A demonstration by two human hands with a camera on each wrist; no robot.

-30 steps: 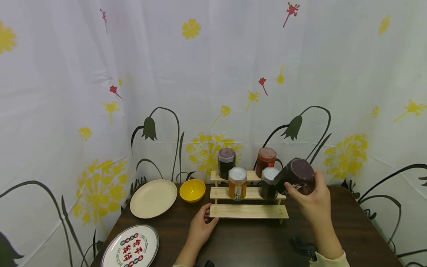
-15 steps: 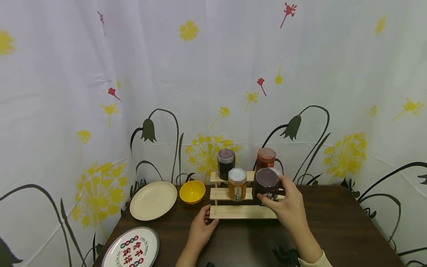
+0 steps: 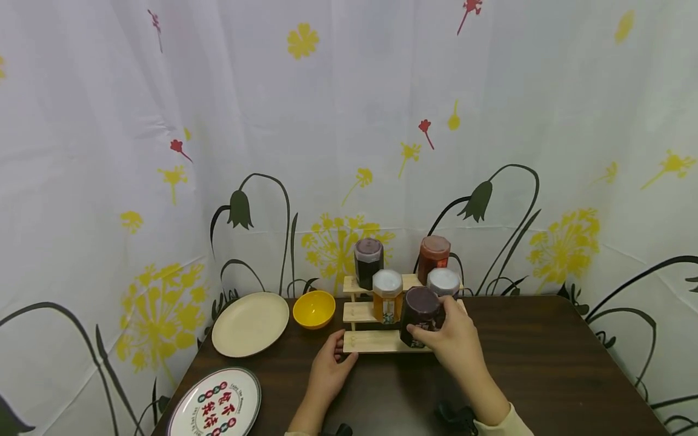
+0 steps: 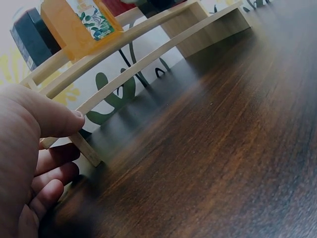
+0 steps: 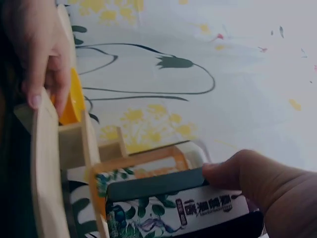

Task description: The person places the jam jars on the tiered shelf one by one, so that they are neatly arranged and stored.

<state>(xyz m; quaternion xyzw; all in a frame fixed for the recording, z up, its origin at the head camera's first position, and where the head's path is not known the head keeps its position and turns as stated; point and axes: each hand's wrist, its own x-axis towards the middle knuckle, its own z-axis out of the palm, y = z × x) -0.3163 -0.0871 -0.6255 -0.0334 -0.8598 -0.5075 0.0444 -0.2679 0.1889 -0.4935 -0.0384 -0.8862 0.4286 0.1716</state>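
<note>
In the head view a three-tier wooden rack (image 3: 371, 342) stands on the dark table. My left hand (image 3: 329, 369) grips the left end of its lowest tier, thumb on the edge and fingers curled below, as the left wrist view shows. My right hand (image 3: 457, 339) holds a dark jar with a purple lid (image 3: 417, 312) at the lowest tier; whether its base touches the wood I cannot tell. On the middle tier stand an amber jar (image 3: 388, 297) and a white-lidded dark jar (image 3: 444, 280), partly hidden. The top tier bears another dark jar (image 3: 369, 266) and a reddish jar (image 3: 434, 251).
Left of the rack sit a yellow bowl (image 3: 314, 310) and an oval cream plate (image 3: 251, 325). A white plate with red lettering (image 3: 215, 402) lies nearer the front left. Behind the table hangs a flowered curtain (image 3: 338, 121).
My right hand has brought the tilted dark jar from the right of the rack leftward and down to the lowest tier, nearly upright now. My left hand keeps its grip on the rack.
</note>
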